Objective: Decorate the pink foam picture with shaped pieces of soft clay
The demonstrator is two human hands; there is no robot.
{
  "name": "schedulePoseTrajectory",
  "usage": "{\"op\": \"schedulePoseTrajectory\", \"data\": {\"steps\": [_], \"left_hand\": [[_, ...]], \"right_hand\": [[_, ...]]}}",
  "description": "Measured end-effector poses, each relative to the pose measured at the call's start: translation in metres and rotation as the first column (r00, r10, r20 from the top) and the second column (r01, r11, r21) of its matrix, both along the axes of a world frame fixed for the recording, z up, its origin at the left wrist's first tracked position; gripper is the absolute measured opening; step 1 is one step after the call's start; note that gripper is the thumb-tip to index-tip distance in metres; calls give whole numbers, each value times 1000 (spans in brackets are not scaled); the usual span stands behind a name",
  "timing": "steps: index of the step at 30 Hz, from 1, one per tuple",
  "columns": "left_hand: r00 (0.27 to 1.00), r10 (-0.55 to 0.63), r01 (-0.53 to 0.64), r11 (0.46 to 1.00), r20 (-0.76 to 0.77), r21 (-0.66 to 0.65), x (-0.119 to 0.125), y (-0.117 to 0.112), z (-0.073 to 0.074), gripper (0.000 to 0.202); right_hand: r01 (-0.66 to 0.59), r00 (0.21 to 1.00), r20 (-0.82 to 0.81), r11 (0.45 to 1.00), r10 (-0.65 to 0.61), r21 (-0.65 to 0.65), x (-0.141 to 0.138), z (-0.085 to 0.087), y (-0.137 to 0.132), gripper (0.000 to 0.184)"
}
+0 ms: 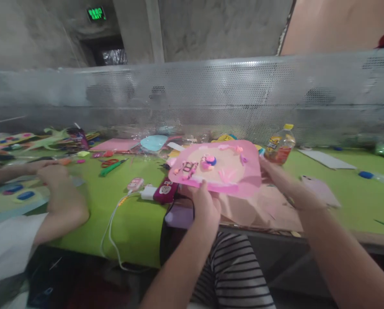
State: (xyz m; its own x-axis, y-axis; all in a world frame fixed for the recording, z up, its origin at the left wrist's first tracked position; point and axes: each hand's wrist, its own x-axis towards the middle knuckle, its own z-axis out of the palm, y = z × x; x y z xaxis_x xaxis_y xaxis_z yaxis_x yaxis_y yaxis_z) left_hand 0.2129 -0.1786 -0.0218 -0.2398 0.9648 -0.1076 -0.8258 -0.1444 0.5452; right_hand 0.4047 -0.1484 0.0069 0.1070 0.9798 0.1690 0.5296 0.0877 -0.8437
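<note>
A pink paper craft board with rounded corners is lifted above the table, tilted towards me. Pink, purple and blue clay shapes decorate its pale middle. My left hand grips its lower edge, thumb on top and the fingers hidden below. At the board's right edge is my right hand, its fingers mostly behind the board and blurred. Below the board lies crumpled brown paper. A bottle with a yellow cap stands just beyond my right hand.
A co-worker's arm rests at the left over another clay-decorated sheet. Green-handled scissors, a maroon power bank and a white cable lie left of the board. To the right are a phone and a white panel. A perforated metal screen stands behind.
</note>
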Motion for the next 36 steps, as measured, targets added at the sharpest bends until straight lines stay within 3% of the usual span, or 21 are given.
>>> {"op": "schedulePoseTrajectory", "data": {"steps": [2, 3, 5, 7, 8, 9, 10, 11, 12, 13, 14, 15, 17, 19, 21, 24, 27, 29, 32, 34, 36], "left_hand": [[976, -219, 219, 975, -2, -47, 22, -16, -16, 46], [933, -359, 358, 933, -16, -46, 28, -24, -24, 38], [771, -635, 631, 773, -53, -66, 29, -39, -38, 26], [602, -795, 788, 607, -77, -101, 16, -53, -46, 22], [490, -862, 857, 503, -131, -107, 5, -59, -48, 25], [408, -881, 888, 444, -240, -120, -7, -63, -49, 29], [349, -857, 900, 420, -378, -120, -21, -66, -48, 33], [344, -761, 876, 470, -550, -103, -35, -66, -46, 32], [359, -571, 814, 579, -739, -52, -47, -64, -43, 29], [306, -275, 696, 718, -911, 17, -59, -60, -41, 27], [170, 22, 565, 817, -985, 116, -69, -54, -40, 29], [-8, 244, 457, 863, -970, 213, -76, -47, -40, 31], [-305, 425, 438, 857, -852, 271, -86, -34, -43, 29], [-451, 465, 492, 842, -762, 222, -90, -26, -49, 25], [-506, 476, 519, 834, -719, 187, -91, -24, -53, 23], [-500, 502, 541, 817, -705, 199, -94, -24, -42, 23], [-469, 513, 592, 787, -719, 175, -99, -10, -13, 26], [-506, 498, 596, 792, -704, 131, -100, 16, 11, 32], [-636, 410, 479, 874, -653, 82, -97, 75, 44, 36], [-704, 314, 373, 927, -637, 44, -95, 117, 56, 41], [-734, 245, 297, 954, -634, 25, -94, 151, 58, 44]], "right_hand": [[-50, 992, -120, 991, 35, -123, 9, -10, 3, 32], [-57, 986, -164, 984, 30, -166, 13, -16, 5, 29], [-31, 983, -182, 978, -7, -206, 23, -28, 9, 15], [-7, 988, -154, 975, -28, -224, 34, -38, 11, 9], [6, 991, -130, 973, -37, -230, 38, -42, 12, 12], [21, 994, -99, 972, -45, -234, 42, -45, 12, 16], [39, 997, -61, 972, -55, -233, 45, -48, 12, 20], [60, 998, -15, 972, -65, -228, 47, -51, 13, 23], [81, 997, 38, 973, -74, -218, 49, -54, 13, 25], [98, 992, 95, 974, -80, -203, 51, -56, 13, 27], [110, 985, 152, 977, -82, -183, 53, -59, 13, 28], [118, 975, 208, 980, -84, -160, 55, -61, 13, 29], [132, 945, 312, 986, -93, -105, 60, -64, 12, 31], [144, 908, 404, 989, -115, -42, 66, -67, 10, 33], [147, 863, 485, 989, -142, 27, 71, -69, 9, 30], [123, 798, 571, 980, -193, 159, 73, -66, 11, 29], [22, 756, 626, 963, -192, 269, 64, -54, 23, 32], [-68, 735, 662, 955, -147, 288, 55, -41, 37, 24], [-122, 707, 697, 951, -119, 286, 42, -22, 67, 17], [-112, 705, 696, 947, -139, 302, 37, -17, 87, 18], [-82, 715, 673, 934, -189, 349, 35, -20, 102, 21]]}}
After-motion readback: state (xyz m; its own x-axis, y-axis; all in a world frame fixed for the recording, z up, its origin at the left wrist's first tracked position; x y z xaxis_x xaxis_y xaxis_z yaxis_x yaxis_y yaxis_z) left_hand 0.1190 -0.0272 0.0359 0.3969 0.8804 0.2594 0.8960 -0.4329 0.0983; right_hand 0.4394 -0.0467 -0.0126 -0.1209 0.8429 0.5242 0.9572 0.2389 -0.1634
